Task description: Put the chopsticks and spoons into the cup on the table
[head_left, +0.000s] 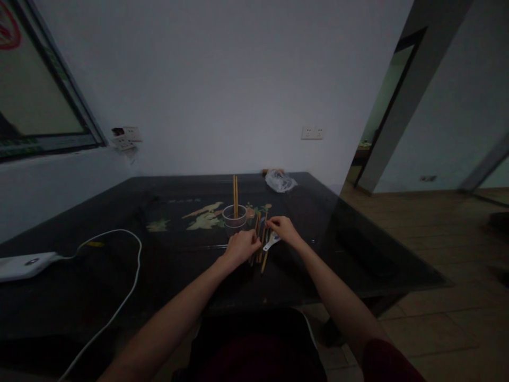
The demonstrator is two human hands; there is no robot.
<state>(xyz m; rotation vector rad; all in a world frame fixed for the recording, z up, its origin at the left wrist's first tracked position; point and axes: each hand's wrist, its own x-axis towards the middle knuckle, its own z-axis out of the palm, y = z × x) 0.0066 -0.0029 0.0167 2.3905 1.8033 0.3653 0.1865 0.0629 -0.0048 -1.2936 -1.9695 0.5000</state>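
Several wooden chopsticks (264,261) lie in a loose bunch on the dark table, pointing away from me. My left hand (242,245) is closed over their left side, its fingertips touching or just above them; what it pinches is hidden. The fingertips of my right hand (283,228) are pinched together at the far end of the bunch, on something too small to make out. Between my hands a white spoon (271,243) rests beside the chopsticks, its handle end toward me. Just beyond my left hand a clear plastic cup (229,222) stands upright with two chopsticks (235,193) in it.
A crumpled clear plastic bag (280,181) lies at the table's far edge by the wall. On the left, a white power strip (26,266) trails a white cable (138,260) across the table (191,286). A dark flat object (366,252) lies at right.
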